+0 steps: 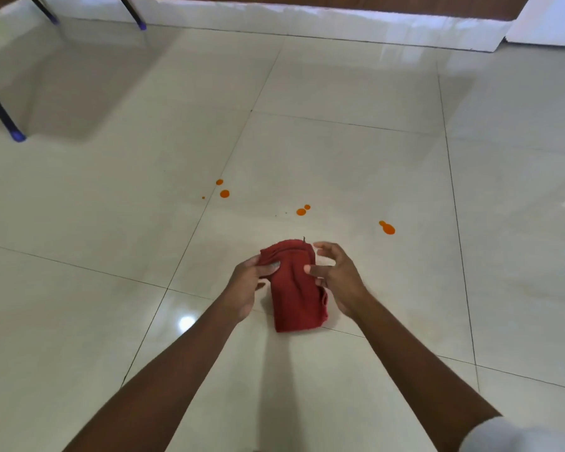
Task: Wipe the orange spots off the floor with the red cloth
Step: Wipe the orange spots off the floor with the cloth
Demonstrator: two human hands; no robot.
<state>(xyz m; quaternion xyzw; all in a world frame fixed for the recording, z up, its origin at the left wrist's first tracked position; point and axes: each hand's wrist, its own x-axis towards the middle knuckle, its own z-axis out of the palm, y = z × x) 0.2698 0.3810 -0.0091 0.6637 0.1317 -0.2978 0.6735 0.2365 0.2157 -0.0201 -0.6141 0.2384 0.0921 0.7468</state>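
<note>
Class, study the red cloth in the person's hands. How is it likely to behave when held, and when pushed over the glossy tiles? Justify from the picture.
Probably floppy: the red cloth creases and droops below where the left hand grips it. Likely light, since that grip near one corner seems to carry it. It may glide easily, because the floor looks smooth and glossy.

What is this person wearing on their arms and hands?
Nothing on the hands: the left hand and right hand are bare, with no gloves, rings or watch in sight. Both forearms are uncovered. Only a pale grey sleeve edge shows at the right upper arm, in the bottom corner.
</note>
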